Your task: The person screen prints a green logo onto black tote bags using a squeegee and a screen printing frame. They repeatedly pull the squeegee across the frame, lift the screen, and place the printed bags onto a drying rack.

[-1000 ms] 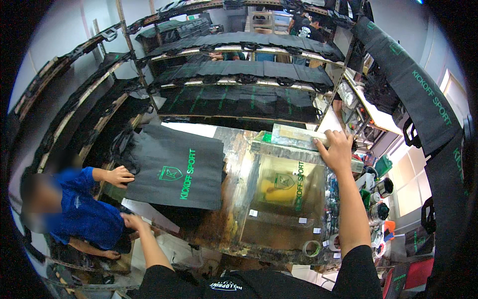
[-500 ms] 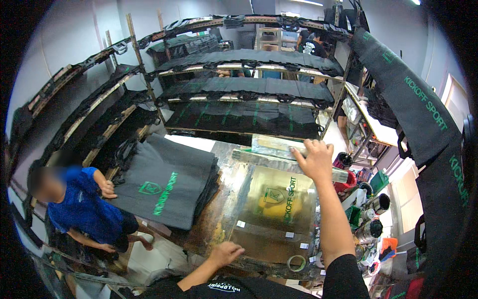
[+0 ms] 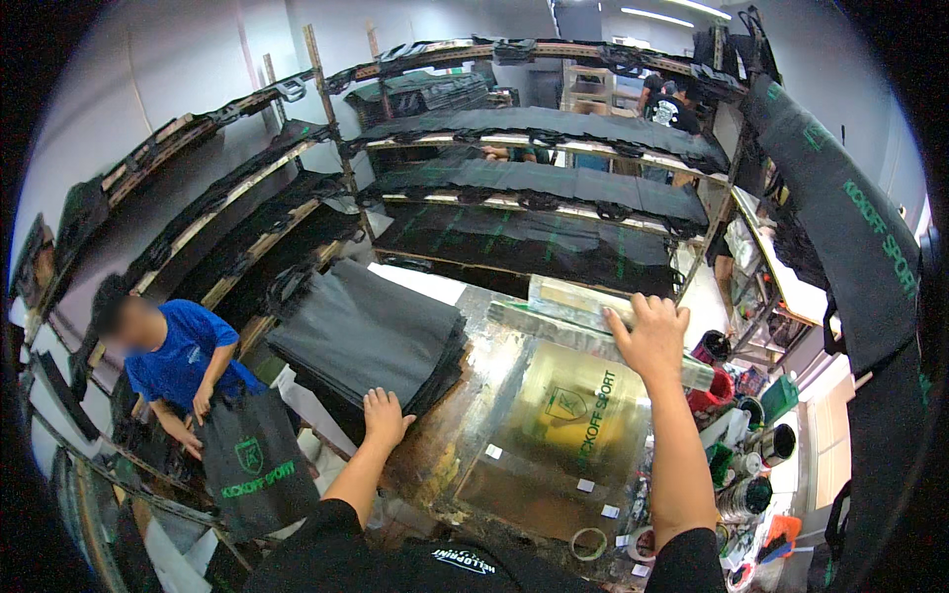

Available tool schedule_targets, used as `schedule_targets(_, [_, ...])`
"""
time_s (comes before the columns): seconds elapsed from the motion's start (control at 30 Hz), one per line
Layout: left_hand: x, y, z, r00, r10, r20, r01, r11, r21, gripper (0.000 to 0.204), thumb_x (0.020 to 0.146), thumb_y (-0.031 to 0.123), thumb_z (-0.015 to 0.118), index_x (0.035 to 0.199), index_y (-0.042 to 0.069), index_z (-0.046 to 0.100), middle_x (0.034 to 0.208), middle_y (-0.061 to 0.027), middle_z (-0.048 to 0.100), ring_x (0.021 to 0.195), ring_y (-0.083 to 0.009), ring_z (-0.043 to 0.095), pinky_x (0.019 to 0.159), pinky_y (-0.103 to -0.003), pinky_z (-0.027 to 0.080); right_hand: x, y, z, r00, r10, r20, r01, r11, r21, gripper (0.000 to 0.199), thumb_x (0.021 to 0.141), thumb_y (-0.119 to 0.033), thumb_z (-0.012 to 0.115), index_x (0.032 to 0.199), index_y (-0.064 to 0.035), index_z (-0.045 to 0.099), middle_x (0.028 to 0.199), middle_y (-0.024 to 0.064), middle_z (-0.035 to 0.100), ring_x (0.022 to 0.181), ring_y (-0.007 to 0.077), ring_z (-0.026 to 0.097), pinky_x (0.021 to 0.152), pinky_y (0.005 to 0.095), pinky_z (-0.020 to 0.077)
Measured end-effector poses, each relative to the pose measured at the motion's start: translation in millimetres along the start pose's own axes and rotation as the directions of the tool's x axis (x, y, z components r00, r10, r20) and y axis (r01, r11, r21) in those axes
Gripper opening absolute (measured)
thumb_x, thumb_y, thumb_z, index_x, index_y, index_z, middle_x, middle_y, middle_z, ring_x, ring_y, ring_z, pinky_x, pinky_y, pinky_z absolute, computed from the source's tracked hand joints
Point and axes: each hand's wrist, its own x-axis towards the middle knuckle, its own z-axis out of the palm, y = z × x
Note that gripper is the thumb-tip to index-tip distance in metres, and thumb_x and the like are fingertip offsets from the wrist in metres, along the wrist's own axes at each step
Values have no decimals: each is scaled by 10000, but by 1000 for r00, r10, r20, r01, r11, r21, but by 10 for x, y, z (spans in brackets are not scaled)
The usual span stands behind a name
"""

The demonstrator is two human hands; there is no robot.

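Looking at the screen [image 3: 539, 465] first: it lies on the right half of the worktable [image 3: 435, 435], green crest and lettering showing on it; the right hand [image 3: 650, 334] is curled over the bar [image 3: 565, 302] at its far end, fingers closed on it; the left hand [image 3: 387, 416] is spread wide by the near edge of the bag stack [image 3: 371, 331], can't tell if it's actually touching. Top bag there looks plain, so I'd guess its print isn't done yet; the printed bag [image 3: 259, 460] hangs from the hands of a co-worker in blue [image 3: 195, 341] off to the left, so that one reads as done. Dark bags [image 3: 534, 239] fill the racks behind, some with green marks; no clue how many are left overall; cans [image 3: 776, 445] crowd in on the right.
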Motion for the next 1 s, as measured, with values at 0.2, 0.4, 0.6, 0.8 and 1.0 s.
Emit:
schedule_targets(0.2, [96, -87, -40, 998, -3, 58, 13, 985, -173, 503, 906, 455, 794, 1210, 63, 709, 1149, -123, 670, 1182, -327, 607, 1031, -477, 455, 135, 17, -15, 997, 43, 65, -43, 999, -10, 489, 964, -529, 677, 1054, -49, 710, 984, 152, 694, 1005, 341, 625, 989, 539, 391])
schedule_targets(0.4, [160, -75, -344, 988, -118, 101, 144, 936, -322, 444, 844, 394, 821, 1142, 69, 770, 1069, -133, 695, 1094, -353, 638, 961, -500, 490, 326, 111, 14, 997, 37, 73, -33, 998, -58, 430, 950, -478, 697, 998, -51, 673, 926, 146, 646, 972, 358, 603, 956, 523, 398])
schedule_targets(0.6, [221, -167, -169, 984, -97, 147, 144, 926, -350, 327, 877, 280, 770, 1122, 65, 792, 1083, -145, 705, 1103, -365, 638, 959, -503, 502, 264, 31, 1, 997, 27, 75, -25, 999, -36, 394, 961, -441, 702, 1009, -51, 673, 932, 154, 645, 962, 360, 598, 927, 505, 397])
schedule_targets(0.8, [655, -580, -207, 994, 49, 102, -7, 927, -375, 229, 972, 276, 700, 997, 69, 797, 1046, -144, 722, 1074, -371, 671, 936, -508, 537, 217, 49, 11, 999, 14, 44, -13, 1000, -23, 438, 989, -484, 662, 1031, -49, 689, 959, 150, 685, 971, 350, 628, 929, 497, 402])
schedule_targets(1.0, [919, -774, -559, 941, 175, -289, -269, 906, -328, 154, 940, 200, 683, 1036, 125, 778, 935, -103, 734, 953, -333, 710, 834, -501, 553, -12, -64, 42, 1000, -28, 1, 28, 997, -78, 488, 1009, -541, 632, 1043, -60, 707, 951, 146, 709, 959, 338, 653, 880, 490, 409])
